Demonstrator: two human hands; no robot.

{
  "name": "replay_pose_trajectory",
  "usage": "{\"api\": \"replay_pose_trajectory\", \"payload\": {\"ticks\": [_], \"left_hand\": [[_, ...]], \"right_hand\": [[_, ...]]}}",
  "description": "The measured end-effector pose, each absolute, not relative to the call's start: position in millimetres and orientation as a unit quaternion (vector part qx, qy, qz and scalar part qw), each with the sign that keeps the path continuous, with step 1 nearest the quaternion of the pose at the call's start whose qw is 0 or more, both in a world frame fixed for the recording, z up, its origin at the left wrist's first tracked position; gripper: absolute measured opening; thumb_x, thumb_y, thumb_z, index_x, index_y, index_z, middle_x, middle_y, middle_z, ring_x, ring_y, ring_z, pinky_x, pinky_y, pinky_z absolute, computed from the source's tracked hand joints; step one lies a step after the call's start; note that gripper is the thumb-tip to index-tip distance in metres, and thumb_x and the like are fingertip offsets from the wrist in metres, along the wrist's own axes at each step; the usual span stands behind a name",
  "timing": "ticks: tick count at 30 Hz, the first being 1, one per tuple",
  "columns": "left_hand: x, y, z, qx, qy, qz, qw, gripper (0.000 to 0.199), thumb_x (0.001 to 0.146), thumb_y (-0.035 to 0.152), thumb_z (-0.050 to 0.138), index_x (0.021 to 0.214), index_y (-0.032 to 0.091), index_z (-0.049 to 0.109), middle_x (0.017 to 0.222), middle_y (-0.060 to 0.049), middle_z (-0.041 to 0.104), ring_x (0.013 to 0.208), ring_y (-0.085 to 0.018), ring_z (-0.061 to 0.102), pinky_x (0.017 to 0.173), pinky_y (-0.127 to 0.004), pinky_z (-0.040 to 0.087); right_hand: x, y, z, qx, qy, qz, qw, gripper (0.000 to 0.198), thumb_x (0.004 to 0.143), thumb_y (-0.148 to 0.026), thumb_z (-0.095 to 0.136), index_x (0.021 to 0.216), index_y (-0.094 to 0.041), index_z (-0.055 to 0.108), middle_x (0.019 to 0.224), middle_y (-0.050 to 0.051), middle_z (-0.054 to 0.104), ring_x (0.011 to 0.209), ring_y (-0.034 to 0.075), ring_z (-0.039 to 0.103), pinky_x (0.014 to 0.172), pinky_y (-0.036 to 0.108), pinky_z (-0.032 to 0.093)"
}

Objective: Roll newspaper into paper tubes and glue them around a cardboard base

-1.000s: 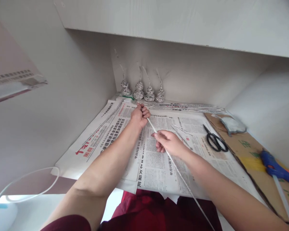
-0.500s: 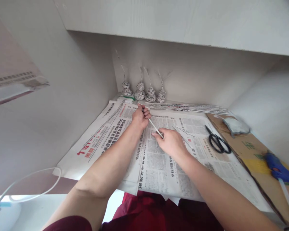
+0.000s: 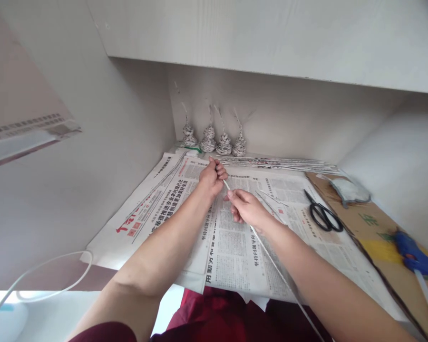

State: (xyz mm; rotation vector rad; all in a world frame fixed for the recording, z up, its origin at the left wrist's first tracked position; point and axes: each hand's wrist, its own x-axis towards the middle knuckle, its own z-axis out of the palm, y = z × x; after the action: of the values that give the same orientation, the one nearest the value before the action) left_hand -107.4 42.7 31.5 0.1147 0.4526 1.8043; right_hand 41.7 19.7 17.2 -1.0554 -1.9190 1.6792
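Note:
A thin white paper cord (image 3: 274, 266) runs from my left hand through my right hand, then trails past my right forearm to the bottom edge of the view. My left hand (image 3: 213, 176) is closed around its far end, just above the newspaper (image 3: 235, 256). Close beside it, nearer to me, my right hand (image 3: 248, 206) pinches the same cord between thumb and fingers. Only a short length shows between the two hands. What else may be inside the left fist is hidden by its fingers.
Several gourd-shaped woven paper pieces (image 3: 209, 140) stand at the back, by a row of rolled paper sticks (image 3: 278, 163). Black scissors (image 3: 314, 205) lie right of my hands. A blue glue gun (image 3: 410, 247) rests on cardboard (image 3: 367, 225). A shelf panel (image 3: 271, 38) overhangs.
My right hand has slid closer to the left hand, and the gap between them has shortened. The cord's long tail now shows beneath my right hand. The left hand stays closed.

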Motion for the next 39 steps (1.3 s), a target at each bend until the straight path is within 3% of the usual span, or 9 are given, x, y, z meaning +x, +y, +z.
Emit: {"api": "replay_pose_trajectory", "payload": {"ticks": [3, 10, 13, 17, 21, 27, 29, 33, 39], "left_hand": [[-105, 42, 31, 0.06, 0.192, 0.779, 0.594, 0.034, 0.091, 0.041, 0.04, 0.068, 0.015, 0.043, 0.051, 0.007, 0.025, 0.037, -0.004, 0.026, 0.033, -0.014, 0.02], [-103, 43, 29, 0.081, 0.159, 0.765, 0.619, 0.033, 0.09, 0.04, 0.041, 0.069, 0.015, 0.044, 0.053, 0.006, 0.026, 0.039, -0.004, 0.027, 0.035, -0.014, 0.021], [-102, 42, 29, 0.088, 0.167, 0.759, 0.623, 0.032, 0.09, 0.038, 0.041, 0.069, 0.015, 0.045, 0.054, 0.006, 0.029, 0.04, -0.005, 0.028, 0.036, -0.015, 0.024], [-100, 40, 32, 0.094, 0.193, 0.745, 0.631, 0.032, 0.093, 0.036, 0.036, 0.07, 0.015, 0.046, 0.055, 0.003, 0.036, 0.042, -0.007, 0.033, 0.039, -0.017, 0.029], [-96, 39, 32, 0.104, 0.185, 0.739, 0.639, 0.03, 0.093, 0.032, 0.036, 0.072, 0.014, 0.047, 0.056, 0.003, 0.038, 0.044, -0.007, 0.035, 0.041, -0.017, 0.032], [-92, 39, 31, 0.115, 0.145, 0.734, 0.653, 0.026, 0.092, 0.029, 0.04, 0.072, 0.014, 0.046, 0.055, 0.004, 0.037, 0.043, -0.006, 0.036, 0.042, -0.016, 0.032], [-93, 39, 30, 0.122, 0.154, 0.728, 0.657, 0.024, 0.091, 0.028, 0.044, 0.072, 0.014, 0.047, 0.055, 0.004, 0.038, 0.043, -0.006, 0.037, 0.044, -0.016, 0.035], [-94, 39, 25, 0.136, 0.272, 0.721, 0.623, 0.018, 0.086, 0.031, 0.053, 0.078, 0.015, 0.054, 0.062, 0.001, 0.051, 0.049, -0.009, 0.05, 0.049, -0.021, 0.042], [-93, 39, 22, 0.17, 0.349, 0.684, 0.618, 0.016, 0.088, 0.023, 0.05, 0.083, 0.011, 0.059, 0.065, -0.003, 0.056, 0.054, -0.009, 0.057, 0.042, -0.016, 0.036]], "right_hand": [[33, 24, 18, -0.392, -0.712, 0.541, 0.216, 0.035, 0.083, -0.053, 0.048, 0.074, -0.02, 0.054, 0.05, -0.006, 0.044, 0.036, 0.007, 0.04, 0.039, 0.021, 0.031], [39, 24, 20, -0.247, -0.448, 0.85, 0.128, 0.027, 0.085, -0.044, 0.049, 0.074, -0.021, 0.042, 0.046, -0.01, 0.028, 0.036, 0.007, 0.028, 0.038, 0.02, 0.023], [41, 23, 18, -0.277, -0.47, 0.825, 0.149, 0.031, 0.082, -0.049, 0.053, 0.075, -0.02, 0.044, 0.044, -0.01, 0.032, 0.036, 0.007, 0.034, 0.037, 0.02, 0.025], [38, 24, 17, -0.355, -0.591, 0.691, 0.217, 0.04, 0.077, -0.059, 0.054, 0.082, -0.019, 0.051, 0.047, -0.007, 0.043, 0.037, 0.009, 0.045, 0.035, 0.02, 0.03], [37, 30, 20, -0.367, -0.626, 0.644, 0.241, 0.038, 0.081, -0.057, 0.049, 0.082, -0.019, 0.051, 0.048, -0.006, 0.046, 0.037, 0.009, 0.046, 0.035, 0.019, 0.03], [42, 36, 20, -0.258, -0.456, 0.835, 0.169, 0.024, 0.086, -0.041, 0.048, 0.076, -0.02, 0.044, 0.046, -0.01, 0.031, 0.036, 0.006, 0.031, 0.038, 0.019, 0.025], [44, 35, 17, -0.242, -0.442, 0.85, 0.15, 0.025, 0.087, -0.043, 0.046, 0.077, -0.02, 0.044, 0.046, -0.01, 0.029, 0.037, 0.007, 0.03, 0.039, 0.02, 0.025], [46, 34, 14, -0.346, -0.582, 0.711, 0.187, 0.036, 0.083, -0.058, 0.044, 0.085, -0.022, 0.048, 0.049, -0.008, 0.037, 0.038, 0.009, 0.04, 0.04, 0.021, 0.028], [57, 39, 18, -0.419, -0.852, 0.221, 0.225, 0.021, 0.086, -0.041, 0.047, 0.08, -0.021, 0.051, 0.062, 0.0, 0.053, 0.059, 0.015, 0.053, 0.055, 0.026, 0.033]]}}
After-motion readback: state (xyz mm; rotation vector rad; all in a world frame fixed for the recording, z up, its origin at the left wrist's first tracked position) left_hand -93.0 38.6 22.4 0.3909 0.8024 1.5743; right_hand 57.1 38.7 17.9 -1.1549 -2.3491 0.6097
